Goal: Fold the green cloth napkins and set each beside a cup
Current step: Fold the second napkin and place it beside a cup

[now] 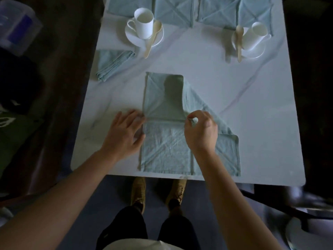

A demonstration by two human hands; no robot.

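Observation:
A pale green napkin [167, 147] lies partly folded on the white table [234, 98], near its front edge. My right hand [201, 131] pinches a raised fold of it at the middle, lifting the right far part. My left hand [126, 131] rests with spread fingers on the napkin's left edge. A folded green napkin [112, 63] lies at the left, below a white cup [144, 22] on a saucer with a wooden spoon. A second white cup [254, 35], also with saucer and spoon, stands at the far right.
Several unfolded green napkins [180, 9] lie spread along the table's far edge. A clear plastic container [18, 27] sits off the table at the far left. My feet stand below the table's front edge. A dark chair frame [288, 210] is at the right.

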